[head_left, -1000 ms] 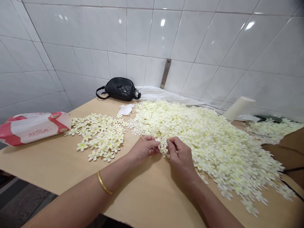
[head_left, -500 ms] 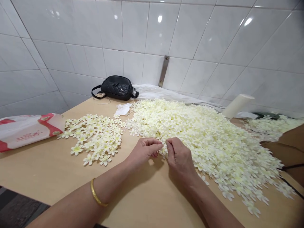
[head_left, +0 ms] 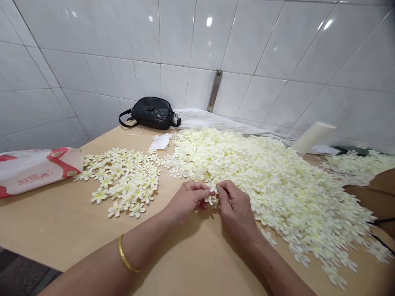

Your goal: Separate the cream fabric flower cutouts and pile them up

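Note:
Pinched between thumb and fingers of my left hand (head_left: 191, 198) is a small pale artificial flower (head_left: 211, 199). My right hand (head_left: 233, 202) is closed too, its thumb and fingertips on the right side of the same flower. Both hands meet just above the table, at the front edge of a big heap of pale yellow-white artificial flowers (head_left: 262, 172). To the left lies a smaller spread of flowers (head_left: 126, 176) with yellow centres. The fingers partly cover the held flower.
A red and white plastic bag (head_left: 37, 170) lies on the wooden table (head_left: 185, 259) at the left. A black quilted bag (head_left: 152, 113) stands against the tiled wall, near crumpled white paper (head_left: 160, 142). A white roll (head_left: 313, 137) leans behind the heap; brown cardboard (head_left: 378, 193) is at right.
My fingertips have shifted slightly, and more of the flower's petals show between and below them. The camera view has moved a little. The bags and the flower piles lie as before.

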The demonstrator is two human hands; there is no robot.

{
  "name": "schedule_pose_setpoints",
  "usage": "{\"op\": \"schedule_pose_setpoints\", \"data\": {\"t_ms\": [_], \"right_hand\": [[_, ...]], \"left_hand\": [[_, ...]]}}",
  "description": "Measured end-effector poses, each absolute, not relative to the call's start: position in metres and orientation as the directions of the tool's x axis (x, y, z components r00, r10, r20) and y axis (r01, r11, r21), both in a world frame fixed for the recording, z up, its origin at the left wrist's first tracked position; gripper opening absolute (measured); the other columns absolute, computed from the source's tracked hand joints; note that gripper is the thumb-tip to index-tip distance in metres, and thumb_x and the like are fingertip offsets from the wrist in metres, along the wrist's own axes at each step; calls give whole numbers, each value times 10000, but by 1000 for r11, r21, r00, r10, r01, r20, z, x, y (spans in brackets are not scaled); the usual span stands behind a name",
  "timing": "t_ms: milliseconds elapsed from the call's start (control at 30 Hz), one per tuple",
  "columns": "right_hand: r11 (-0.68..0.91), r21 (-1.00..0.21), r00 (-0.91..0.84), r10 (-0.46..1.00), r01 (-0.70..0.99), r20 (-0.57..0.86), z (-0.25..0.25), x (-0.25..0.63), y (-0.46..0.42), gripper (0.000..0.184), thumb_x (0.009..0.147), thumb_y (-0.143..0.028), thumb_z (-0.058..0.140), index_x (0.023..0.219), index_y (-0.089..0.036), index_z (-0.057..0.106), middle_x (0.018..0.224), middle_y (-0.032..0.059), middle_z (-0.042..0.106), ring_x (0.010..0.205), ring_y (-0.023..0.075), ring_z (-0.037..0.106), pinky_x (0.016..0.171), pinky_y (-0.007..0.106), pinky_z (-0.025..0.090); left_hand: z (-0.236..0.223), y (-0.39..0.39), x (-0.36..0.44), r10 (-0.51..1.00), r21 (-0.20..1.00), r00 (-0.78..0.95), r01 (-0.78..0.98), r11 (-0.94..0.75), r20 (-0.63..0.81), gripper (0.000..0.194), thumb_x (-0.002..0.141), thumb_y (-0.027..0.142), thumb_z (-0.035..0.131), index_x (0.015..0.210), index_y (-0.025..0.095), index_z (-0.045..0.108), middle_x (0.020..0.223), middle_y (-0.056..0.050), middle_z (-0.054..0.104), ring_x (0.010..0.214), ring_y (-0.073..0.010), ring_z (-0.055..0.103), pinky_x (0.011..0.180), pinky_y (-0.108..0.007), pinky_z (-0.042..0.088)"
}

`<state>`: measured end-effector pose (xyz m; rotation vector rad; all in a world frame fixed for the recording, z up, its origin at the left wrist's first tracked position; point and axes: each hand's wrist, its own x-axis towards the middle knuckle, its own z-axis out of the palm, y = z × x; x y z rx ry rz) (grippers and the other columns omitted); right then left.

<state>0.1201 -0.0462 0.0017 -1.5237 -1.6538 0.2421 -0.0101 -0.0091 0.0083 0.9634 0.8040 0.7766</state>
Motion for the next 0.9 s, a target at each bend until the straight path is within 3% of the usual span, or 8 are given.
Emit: {"op": "schedule_pose_setpoints", "data": {"t_ms": [400, 500, 633, 767, 900], "right_hand": [[202, -569, 174, 825, 797, 537, 3, 125, -43, 206, 842, -229, 388, 642, -193, 416, 536, -41, 394, 493, 106, 387, 501, 227, 308], [185, -505, 171, 799, 843, 577, -1, 131, -38, 201, 851, -210, 372, 664, -186, 441, 572, -23, 430, 518, 113, 404, 523, 235, 320], [252, -414, 35, 819, 874, 572, -6, 134, -34, 191, 850, -206, 371, 789, -160, 546, 722, 42, 538, 626, 144, 481, 580, 257, 364], [299, -552, 92, 816, 779, 571, 0, 128, -38, 218, 859, -236, 383, 856, -164, 589, 781, 52, 579, 714, 154, 524, 645, 262, 398], [291, -705, 100, 884, 646, 456, 9, 122, -45, 180, 837, -285, 445, 843, -171, 584, 757, 26, 581, 681, 139, 519, 612, 244, 395]], "left_hand": [[7, -5, -14, 921, 960, 331, -114, 254, -205, 84, 627, 184, 551, 569, 126, 566, 443, 26, 454, 382, -53, 381, 410, -186, 273], [7, -1, -17, 935, 959, 279, -115, 260, -220, 91, 628, 216, 566, 589, 134, 560, 427, 41, 419, 383, -56, 378, 401, -182, 263], [11, 0, -19, 933, 955, 272, -114, 273, -235, 120, 622, 258, 596, 616, 143, 562, 439, 43, 424, 402, -66, 391, 410, -187, 292], [14, -5, -18, 922, 960, 312, -87, 266, -227, 133, 631, 273, 596, 615, 147, 558, 424, 40, 418, 413, -71, 383, 405, -185, 280], [17, -11, -15, 920, 976, 345, -43, 214, -187, 154, 650, 270, 568, 569, 143, 540, 421, 29, 422, 415, -70, 379, 412, -188, 279]]}}
